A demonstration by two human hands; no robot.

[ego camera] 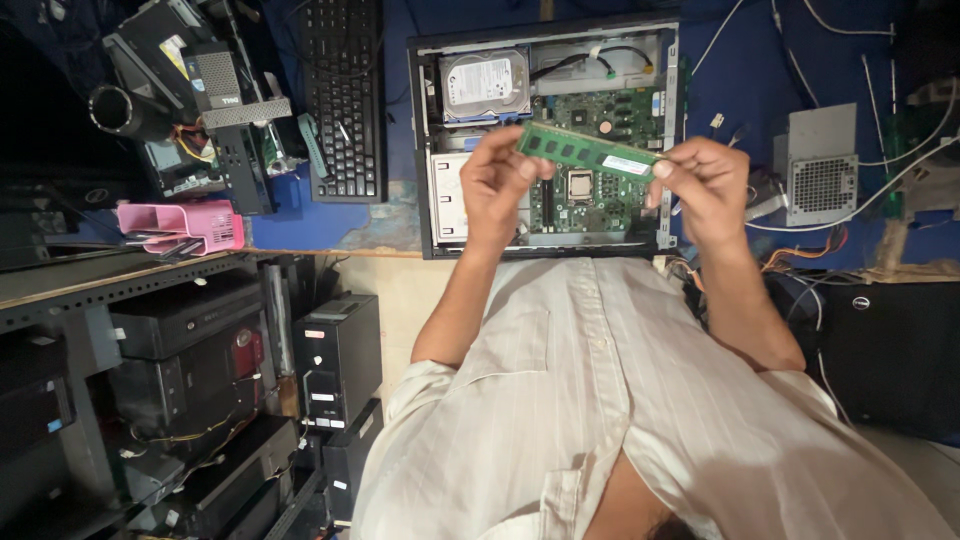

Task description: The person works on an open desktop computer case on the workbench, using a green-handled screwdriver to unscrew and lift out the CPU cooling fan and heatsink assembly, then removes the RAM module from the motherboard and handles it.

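Nearest the camera is the person's pale striped shirt (600, 400), its short sleeves ending above both bare forearms, which reach away toward the desk (330, 225). The left hand (497, 180) and the right hand (705, 180) are held well apart, each pinching one end of a green memory module (588, 152) between thumb and fingertips, so both hands are clamped on it. The module hangs in the air, slightly tilted, with a row of dark chips along it and a white sticker near the right hand's end. Directly beyond it lies an open desktop computer case (545, 135) on the blue desk surface, its side panel off. Inside the case a green motherboard (600, 195) shows with a bare square processor (580, 185) just past the module, and a silver hard drive (485, 85) sits in the far left part of the case with black cables running beside it. To the left of the case a black keyboard (345, 100) lies on the desk, and further left a pink plastic tray (185, 225) rests at the desk's edge beside a heap of dark computer parts. To the right of the case sits a grey power supply (822, 165) with a perforated face, among loose white cables. Below the desk on the left, black computer towers (335, 360) stand stacked on shelving.
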